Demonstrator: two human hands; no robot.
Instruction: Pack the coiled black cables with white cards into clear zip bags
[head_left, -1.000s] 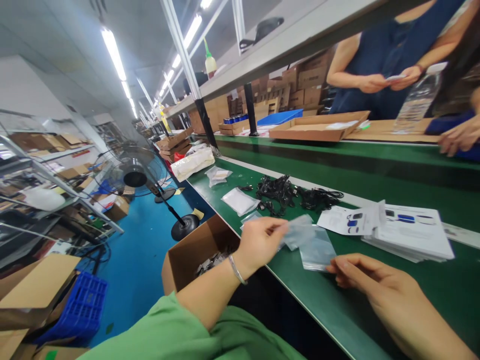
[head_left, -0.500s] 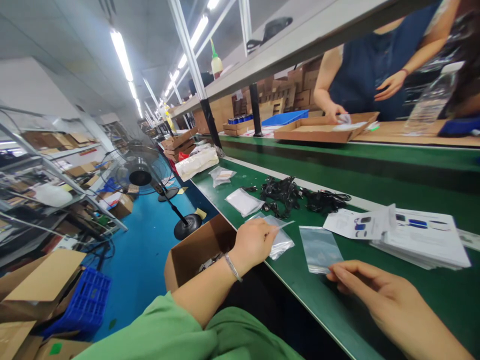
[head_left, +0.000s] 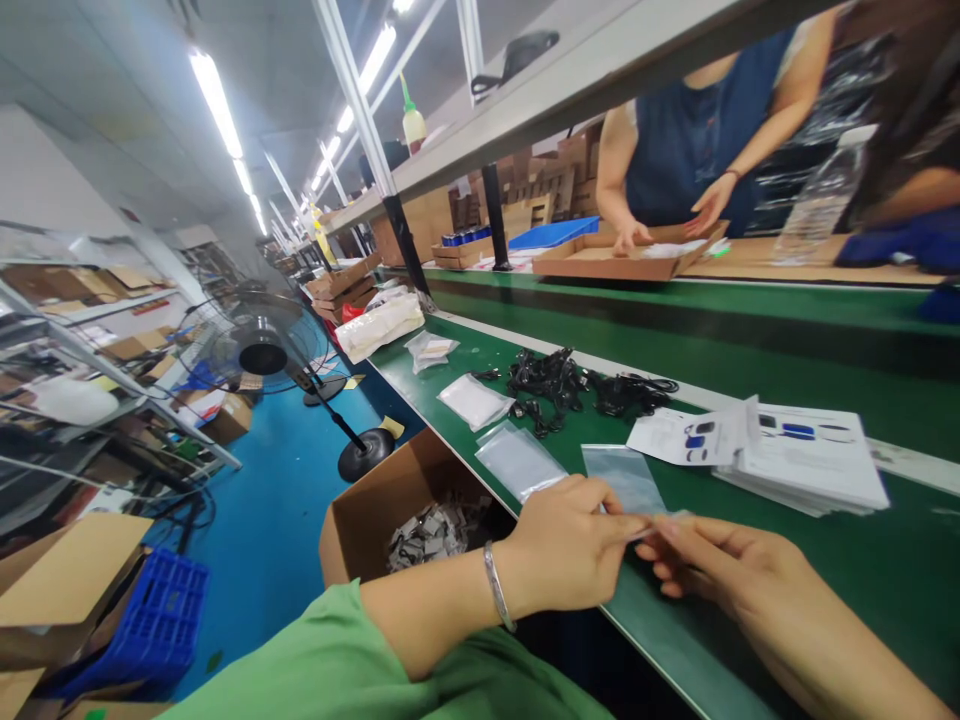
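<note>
A clear plastic zip bag (head_left: 622,475) lies flat on the green workbench, its near end lifted at my fingers. My left hand (head_left: 570,545), wearing a silver bracelet, is closed in a pinch at that near edge. My right hand (head_left: 739,570) pinches the same edge from the other side, and the fingertips of both hands meet there. Beyond my left hand lies another clear bag (head_left: 517,460). Farther up are a white packet in clear plastic (head_left: 474,400) and a heap of black cables (head_left: 551,385). Folded printed leaflets (head_left: 806,460) are stacked to the right.
A cardboard box (head_left: 352,510) with many small pieces stands below the bench edge at left. Across the bench, a co-worker's hands are at a shallow cardboard tray (head_left: 600,265) beside a plastic bottle (head_left: 825,200). A standing fan (head_left: 262,350) is in the aisle.
My left hand has moved right, from the other clear bag to the edge of the bag in my right hand. The co-worker's hands have shifted over the tray. The view has turned slightly.
</note>
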